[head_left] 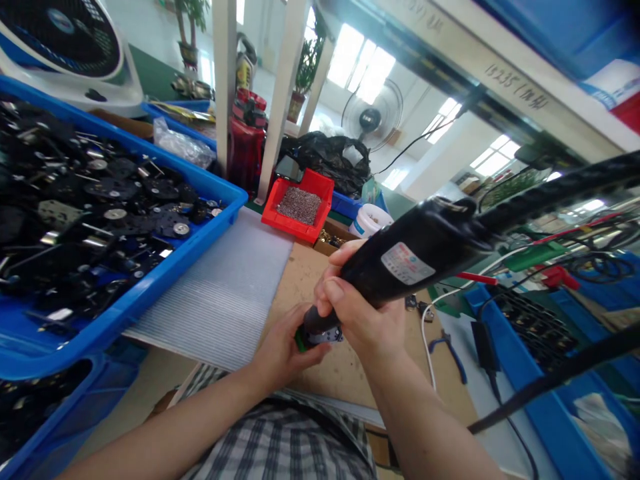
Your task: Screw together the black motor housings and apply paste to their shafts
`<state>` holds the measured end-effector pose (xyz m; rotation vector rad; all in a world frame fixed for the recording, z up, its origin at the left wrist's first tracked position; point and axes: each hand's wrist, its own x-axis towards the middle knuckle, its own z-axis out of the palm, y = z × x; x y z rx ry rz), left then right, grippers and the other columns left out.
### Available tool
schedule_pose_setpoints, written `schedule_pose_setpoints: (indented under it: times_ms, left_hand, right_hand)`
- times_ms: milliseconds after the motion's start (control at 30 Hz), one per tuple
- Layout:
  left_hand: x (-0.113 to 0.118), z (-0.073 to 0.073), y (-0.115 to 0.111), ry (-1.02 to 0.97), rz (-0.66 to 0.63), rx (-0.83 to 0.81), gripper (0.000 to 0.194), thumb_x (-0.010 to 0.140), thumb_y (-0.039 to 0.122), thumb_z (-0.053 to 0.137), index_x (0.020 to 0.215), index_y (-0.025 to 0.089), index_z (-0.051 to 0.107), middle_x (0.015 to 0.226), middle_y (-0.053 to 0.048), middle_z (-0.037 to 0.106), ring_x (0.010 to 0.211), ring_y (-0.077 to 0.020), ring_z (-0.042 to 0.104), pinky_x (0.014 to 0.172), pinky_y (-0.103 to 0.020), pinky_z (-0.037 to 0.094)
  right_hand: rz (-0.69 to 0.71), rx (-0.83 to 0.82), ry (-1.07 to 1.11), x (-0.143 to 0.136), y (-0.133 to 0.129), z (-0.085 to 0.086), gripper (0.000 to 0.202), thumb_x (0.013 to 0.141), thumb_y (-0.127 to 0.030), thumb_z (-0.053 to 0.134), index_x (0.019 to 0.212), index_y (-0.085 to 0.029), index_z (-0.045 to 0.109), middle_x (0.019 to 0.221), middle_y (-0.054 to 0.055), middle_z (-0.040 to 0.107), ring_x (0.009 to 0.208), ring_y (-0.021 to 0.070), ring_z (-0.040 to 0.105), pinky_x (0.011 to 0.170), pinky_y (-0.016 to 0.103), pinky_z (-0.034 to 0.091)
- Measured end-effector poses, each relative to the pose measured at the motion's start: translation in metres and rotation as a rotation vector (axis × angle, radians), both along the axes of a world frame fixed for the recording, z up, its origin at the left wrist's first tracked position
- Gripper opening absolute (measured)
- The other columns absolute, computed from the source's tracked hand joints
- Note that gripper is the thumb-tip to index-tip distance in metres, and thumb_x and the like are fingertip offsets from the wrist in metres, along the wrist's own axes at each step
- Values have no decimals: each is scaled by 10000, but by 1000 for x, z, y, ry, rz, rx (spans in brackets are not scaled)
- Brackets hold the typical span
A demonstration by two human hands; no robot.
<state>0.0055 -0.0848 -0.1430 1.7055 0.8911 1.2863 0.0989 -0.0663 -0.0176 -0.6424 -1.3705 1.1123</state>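
Observation:
A black electric screwdriver (pixel 400 257) with a white label slants down to the left, my right hand (pixel 363 307) wrapped round its lower body. Its dark tip end meets a small metal and black part (pixel 325 335), which my left hand (pixel 290 343) holds low over the brown board (pixel 350 377). Something green shows at the left side of that part. The screwdriver's nose hides much of the part and the point of contact.
A blue tray (pixel 220 200) of black parts fills the left. Ahead are a red bin (pixel 320 197) of small screws and a white tub (pixel 370 220). Blue-handled pliers (pixel 453 357), a white cable and blue trays (pixel 540 393) lie right. Shelf posts (pixel 283 93) rise ahead.

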Motion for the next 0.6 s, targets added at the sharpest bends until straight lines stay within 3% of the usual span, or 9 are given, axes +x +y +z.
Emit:
schedule_pose_setpoints:
  times_ms: [300, 600]
  left_hand:
    - [3, 1, -2, 18, 46, -1, 388, 797, 198, 656, 1176, 193, 574, 1145, -43, 657, 1203, -296, 538, 1022, -362, 433]
    - [1, -2, 1, 22, 10, -2, 447, 769, 219, 708, 1194, 220, 569, 1184, -53, 649, 1265, -302, 483, 1082, -437, 383]
  right_hand:
    - [-18, -3, -21, -1, -2, 4, 204, 740, -135, 714, 895, -226, 617, 619, -81, 558, 482, 84, 512, 502, 228, 446]
    - [-21, 23, -61, 4, -3, 5, 204, 755, -144, 709, 912, -237, 618, 666, -73, 559, 513, 90, 515, 540, 252, 444]
